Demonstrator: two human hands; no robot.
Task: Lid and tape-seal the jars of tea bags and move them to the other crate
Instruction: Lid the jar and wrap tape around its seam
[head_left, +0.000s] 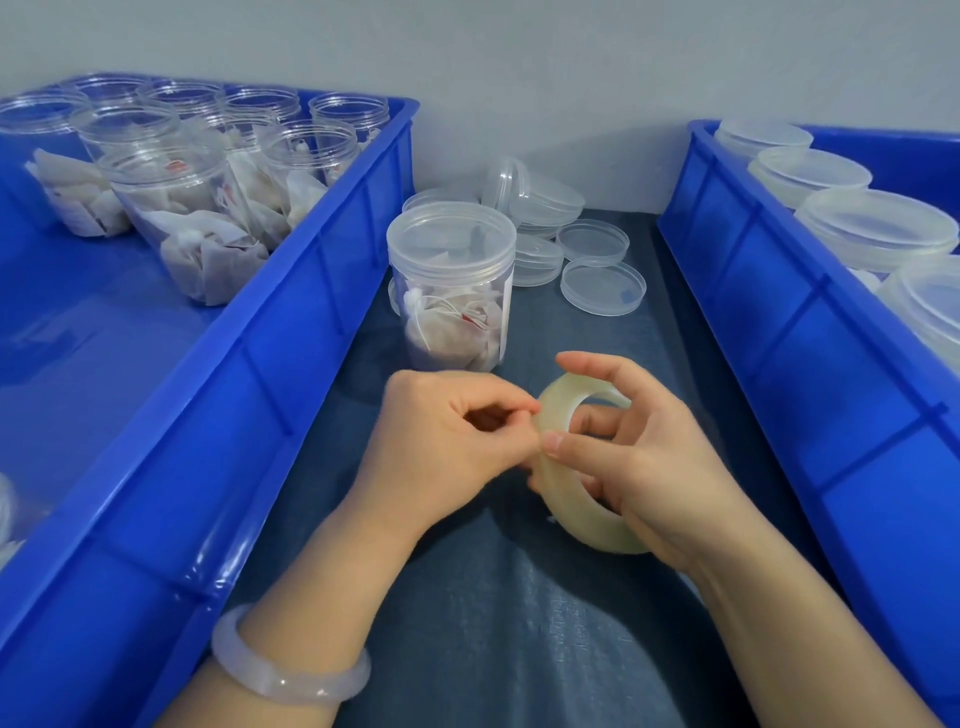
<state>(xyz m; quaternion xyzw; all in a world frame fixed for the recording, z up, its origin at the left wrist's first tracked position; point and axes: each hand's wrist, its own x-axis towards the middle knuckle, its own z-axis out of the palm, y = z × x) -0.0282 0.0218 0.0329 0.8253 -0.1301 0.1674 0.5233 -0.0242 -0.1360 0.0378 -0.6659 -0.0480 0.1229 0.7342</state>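
Firstly, two blue crates stand on a dark blue cloth (493, 623). The left crate (291, 322) holds open jars (171, 208) with tea bags inside, and the right crate (779, 312) holds closed jars (878, 228). Between the crates stands one lidded jar (451, 291) of tea bags, and loose lids (602, 286) lie just behind it. Near this jar, the right hand (649, 457) grips the tape roll (576, 525), with its fingers curled through the hole. The left hand (441, 441) pinches the roll's edge with thumb and forefinger. A pale bracelet (291, 670) sits on the left wrist.
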